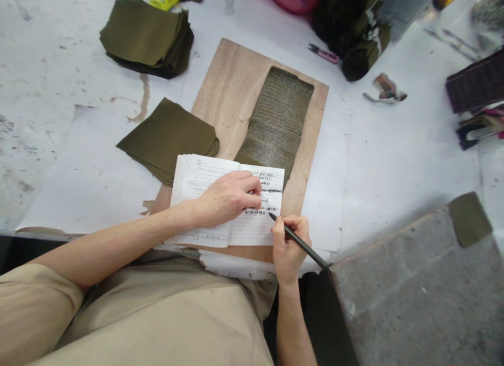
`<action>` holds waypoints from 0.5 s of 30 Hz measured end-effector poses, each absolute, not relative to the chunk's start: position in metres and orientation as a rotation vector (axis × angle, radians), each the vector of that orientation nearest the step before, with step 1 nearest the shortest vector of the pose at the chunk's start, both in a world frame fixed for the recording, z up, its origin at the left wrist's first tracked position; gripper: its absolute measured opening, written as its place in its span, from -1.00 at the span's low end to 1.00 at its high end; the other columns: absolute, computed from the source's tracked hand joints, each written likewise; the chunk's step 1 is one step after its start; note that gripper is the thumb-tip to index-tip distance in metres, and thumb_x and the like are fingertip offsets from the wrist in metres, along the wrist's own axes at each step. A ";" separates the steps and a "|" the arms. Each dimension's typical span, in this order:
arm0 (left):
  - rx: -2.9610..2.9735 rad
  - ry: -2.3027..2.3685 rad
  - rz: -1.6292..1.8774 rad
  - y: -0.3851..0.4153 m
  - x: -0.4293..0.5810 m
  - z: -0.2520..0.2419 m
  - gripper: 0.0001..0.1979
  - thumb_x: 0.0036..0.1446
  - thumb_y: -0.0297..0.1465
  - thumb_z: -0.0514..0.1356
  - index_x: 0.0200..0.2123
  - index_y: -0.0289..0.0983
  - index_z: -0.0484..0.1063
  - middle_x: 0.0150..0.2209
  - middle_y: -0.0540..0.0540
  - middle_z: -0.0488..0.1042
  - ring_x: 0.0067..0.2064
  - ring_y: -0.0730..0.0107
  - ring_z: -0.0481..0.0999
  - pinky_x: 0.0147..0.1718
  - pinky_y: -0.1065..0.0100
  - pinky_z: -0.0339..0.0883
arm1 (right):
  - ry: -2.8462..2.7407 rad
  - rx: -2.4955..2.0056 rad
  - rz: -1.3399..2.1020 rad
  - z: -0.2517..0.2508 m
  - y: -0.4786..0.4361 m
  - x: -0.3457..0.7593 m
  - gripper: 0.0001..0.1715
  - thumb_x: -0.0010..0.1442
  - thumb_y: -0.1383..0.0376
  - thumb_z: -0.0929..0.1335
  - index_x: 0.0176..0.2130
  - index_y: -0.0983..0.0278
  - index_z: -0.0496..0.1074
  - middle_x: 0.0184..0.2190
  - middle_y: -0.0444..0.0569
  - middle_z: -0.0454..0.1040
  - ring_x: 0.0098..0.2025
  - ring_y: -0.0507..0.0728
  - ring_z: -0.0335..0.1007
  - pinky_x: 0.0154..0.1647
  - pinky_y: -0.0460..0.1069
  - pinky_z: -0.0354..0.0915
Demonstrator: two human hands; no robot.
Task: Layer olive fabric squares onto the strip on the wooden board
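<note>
An open lined notebook [205, 179] lies at the near edge of a wooden board [228, 93]. My left hand [230, 198] rests on its pages, fingers curled and pressed down. My right hand [289, 245] grips a dark pen [301, 242] whose tip touches the right page near the handwritten lines. A long fanned row of olive fabric pieces [277, 119] lies on the board just beyond the notebook.
Two stacks of olive fabric squares lie on the white table: one [167, 135] left of the board, one [147, 35] at the far left. Pink snips [325, 53], dark cloth [354, 24] and a grey surface [417, 292] with an olive piece [468, 219] lie right.
</note>
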State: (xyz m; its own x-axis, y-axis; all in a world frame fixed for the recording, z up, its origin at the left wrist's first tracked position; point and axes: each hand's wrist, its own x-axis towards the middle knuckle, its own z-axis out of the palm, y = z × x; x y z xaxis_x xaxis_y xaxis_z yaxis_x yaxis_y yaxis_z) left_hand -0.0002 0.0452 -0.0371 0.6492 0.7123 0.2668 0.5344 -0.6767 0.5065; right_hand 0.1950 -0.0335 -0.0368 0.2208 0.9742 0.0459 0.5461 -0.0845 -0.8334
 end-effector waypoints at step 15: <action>2.485 0.988 0.652 0.045 0.001 -0.038 -0.74 0.20 -0.59 0.10 -0.36 -0.18 0.54 -0.25 -0.05 0.45 -0.20 0.37 0.39 -0.20 0.32 0.26 | -1.443 -1.732 0.692 -0.036 -0.033 0.195 -0.82 0.22 0.27 0.34 -0.38 0.23 0.24 -0.52 -0.25 0.27 -0.52 -0.02 0.25 -0.46 -0.10 0.20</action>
State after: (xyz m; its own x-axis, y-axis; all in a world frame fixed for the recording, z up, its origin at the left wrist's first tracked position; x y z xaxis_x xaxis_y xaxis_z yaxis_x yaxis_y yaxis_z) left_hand 0.0007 0.0454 -0.0378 0.6438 0.7139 0.2754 0.5344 -0.6771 0.5059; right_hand 0.1946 -0.0330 -0.0355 0.2134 0.9749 0.0636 0.5605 -0.0689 -0.8253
